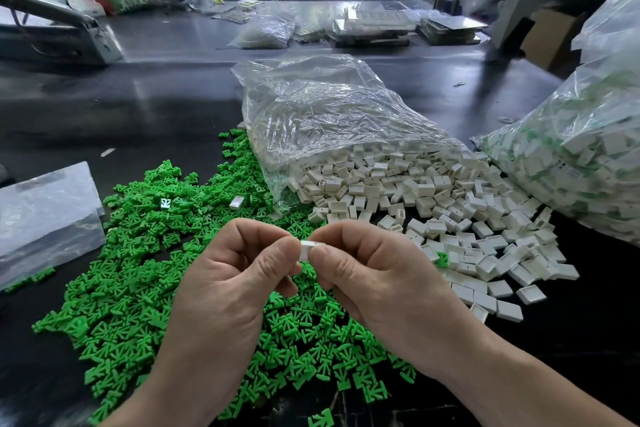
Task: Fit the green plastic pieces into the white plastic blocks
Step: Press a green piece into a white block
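Both hands meet above the dark table and pinch one small white plastic block [308, 249]. My left hand [228, 284] presses it from the left with thumb and fingers; my right hand [377, 284] grips it from the right. Whether a green piece sits inside the block is hidden by my fingers. Under and around my hands spreads a wide pile of green plastic pieces [138, 270]. To the right lies a heap of loose white blocks [450, 211] spilling from an open clear bag [329, 114].
A large clear bag [581, 156] packed with white blocks showing green stands at the right. A flat clear plastic bag [45, 215] lies at the left. Metal trays, more bags and a machine sit at the far side of the table.
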`<state>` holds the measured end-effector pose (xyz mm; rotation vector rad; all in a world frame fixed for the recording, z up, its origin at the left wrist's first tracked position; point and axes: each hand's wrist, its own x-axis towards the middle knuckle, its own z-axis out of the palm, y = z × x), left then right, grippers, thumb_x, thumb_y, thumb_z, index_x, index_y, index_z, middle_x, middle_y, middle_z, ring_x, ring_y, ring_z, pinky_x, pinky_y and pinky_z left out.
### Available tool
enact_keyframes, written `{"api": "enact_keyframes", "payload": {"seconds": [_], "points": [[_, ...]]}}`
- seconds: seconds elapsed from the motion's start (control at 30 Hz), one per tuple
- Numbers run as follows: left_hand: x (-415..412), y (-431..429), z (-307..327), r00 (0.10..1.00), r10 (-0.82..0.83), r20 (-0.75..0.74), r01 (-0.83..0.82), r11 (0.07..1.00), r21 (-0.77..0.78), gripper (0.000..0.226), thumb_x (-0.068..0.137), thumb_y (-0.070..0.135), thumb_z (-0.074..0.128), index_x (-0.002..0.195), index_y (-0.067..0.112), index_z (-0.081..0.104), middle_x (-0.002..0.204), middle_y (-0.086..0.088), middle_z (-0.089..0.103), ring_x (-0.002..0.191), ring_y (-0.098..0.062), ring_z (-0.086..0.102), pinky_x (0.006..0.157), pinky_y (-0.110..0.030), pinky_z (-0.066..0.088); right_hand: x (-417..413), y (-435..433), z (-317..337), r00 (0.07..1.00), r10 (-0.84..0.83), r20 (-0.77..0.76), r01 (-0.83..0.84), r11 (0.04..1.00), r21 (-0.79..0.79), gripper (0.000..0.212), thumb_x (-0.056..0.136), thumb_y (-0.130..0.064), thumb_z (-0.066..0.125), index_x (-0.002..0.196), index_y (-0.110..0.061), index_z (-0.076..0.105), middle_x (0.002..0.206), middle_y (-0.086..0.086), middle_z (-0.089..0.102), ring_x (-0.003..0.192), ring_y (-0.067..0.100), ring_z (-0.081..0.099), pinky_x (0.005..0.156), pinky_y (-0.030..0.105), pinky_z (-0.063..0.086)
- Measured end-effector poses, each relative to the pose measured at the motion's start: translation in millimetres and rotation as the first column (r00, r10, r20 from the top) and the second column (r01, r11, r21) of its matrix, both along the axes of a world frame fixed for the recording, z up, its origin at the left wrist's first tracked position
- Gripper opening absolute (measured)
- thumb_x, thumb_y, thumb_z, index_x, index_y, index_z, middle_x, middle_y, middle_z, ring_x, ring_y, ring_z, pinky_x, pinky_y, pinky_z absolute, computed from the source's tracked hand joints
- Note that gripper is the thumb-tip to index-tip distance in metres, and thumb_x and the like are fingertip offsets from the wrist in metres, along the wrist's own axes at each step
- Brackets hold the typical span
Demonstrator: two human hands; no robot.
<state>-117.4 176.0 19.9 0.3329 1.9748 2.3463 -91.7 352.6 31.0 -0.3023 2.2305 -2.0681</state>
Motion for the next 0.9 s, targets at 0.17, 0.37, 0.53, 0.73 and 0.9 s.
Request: {"api": "enact_keyframes", "payload": {"seconds": [0.17, 0.37, 0.53, 0.73, 0.9], "points": [[0, 2, 3, 0.983, -0.149, 0.104, 0.129, 0.975, 0.181, 0.05, 0.064, 0.047, 0.087, 0.092, 0.01, 0.069, 0.072, -0.012, 0.061, 0.062, -0.02, 0.058, 0.053, -0.027, 0.051, -1, 1, 2, 0.993, 0.064, 0.101, -0.047, 0.986, -0.158, 0.014, 0.098, -0.031, 0.061, 0.09, -0.03, 0.073, 0.07, -0.007, 0.059, 0.049, 0.004, 0.044, 0.041, 0.015, 0.035], [4, 3, 9, 0.883, -0.443, 0.155, 0.373, 0.863, 0.342, 0.047, 0.078, 0.042, 0.078, 0.113, 0.011, 0.069, 0.065, -0.01, 0.064, 0.049, -0.018, 0.061, 0.044, -0.025, 0.05, -2, 2, 3, 0.978, 0.143, 0.151, -0.108, 0.97, -0.219, 0.027, 0.095, -0.034, 0.061, 0.101, -0.009, 0.069, 0.069, 0.009, 0.053, 0.045, 0.012, 0.035, 0.037, 0.019, 0.027], [4, 1, 10, 0.798, -0.565, 0.209, 0.422, 0.772, 0.475, 0.04, 0.076, 0.036, 0.081, 0.106, 0.01, 0.071, 0.07, -0.015, 0.07, 0.055, -0.023, 0.07, 0.044, -0.027, 0.055, -1, 3, 11, 0.952, 0.235, 0.198, -0.169, 0.939, -0.3, 0.013, 0.093, -0.03, 0.063, 0.088, -0.025, 0.074, 0.062, -0.003, 0.055, 0.041, 0.005, 0.035, 0.035, 0.015, 0.028], [3, 0, 8, 0.783, -0.58, 0.224, 0.413, 0.754, 0.51, 0.031, 0.076, 0.032, 0.082, 0.098, 0.011, 0.073, 0.065, -0.015, 0.069, 0.051, -0.022, 0.069, 0.044, -0.027, 0.055, -1, 1, 12, 0.951, 0.221, 0.214, -0.159, 0.949, -0.274, 0.012, 0.091, -0.03, 0.065, 0.081, -0.026, 0.072, 0.063, -0.003, 0.054, 0.041, 0.003, 0.039, 0.036, 0.014, 0.031], [5, 6, 6, 0.843, -0.492, 0.218, 0.339, 0.8, 0.496, 0.036, 0.069, 0.03, 0.088, 0.094, 0.01, 0.073, 0.057, -0.013, 0.065, 0.043, -0.021, 0.065, 0.04, -0.027, 0.053, 4, -8, 12, 0.954, 0.227, 0.195, -0.133, 0.905, -0.403, 0.014, 0.101, -0.012, 0.057, 0.091, -0.007, 0.065, 0.059, -0.003, 0.06, 0.041, 0.0, 0.052, 0.039, 0.009, 0.039]]}}
